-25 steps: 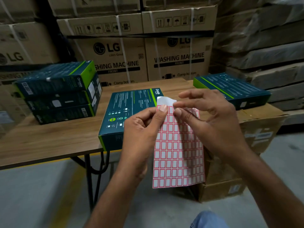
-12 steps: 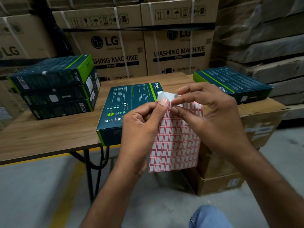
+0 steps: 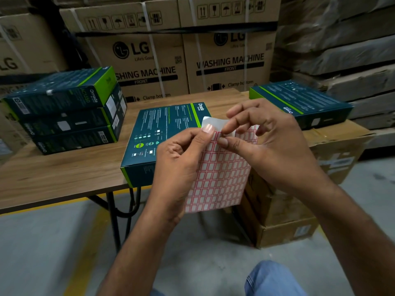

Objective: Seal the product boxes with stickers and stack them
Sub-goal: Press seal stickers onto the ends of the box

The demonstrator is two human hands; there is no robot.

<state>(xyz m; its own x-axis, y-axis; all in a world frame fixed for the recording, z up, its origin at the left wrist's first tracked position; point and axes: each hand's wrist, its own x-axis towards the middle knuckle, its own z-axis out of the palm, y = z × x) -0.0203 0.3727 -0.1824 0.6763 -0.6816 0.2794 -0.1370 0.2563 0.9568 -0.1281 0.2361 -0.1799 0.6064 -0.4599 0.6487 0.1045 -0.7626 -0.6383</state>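
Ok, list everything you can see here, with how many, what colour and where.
sticker sheet: one, white with red-framed labels, held up before the table edge
centre box: one, dark teal with green stripe, flat at the table's near edge
box stack: three, teal and green, table's left
right box: one, teal and green, on the small cartons
table: one, brown wood
small cartons: at least two, brown, right of the table
LG cartons: several, brown, behind
knee: one, blue denim, bottom
left hand: pinches the sheet's top
right hand: pinches the sheet's top edge
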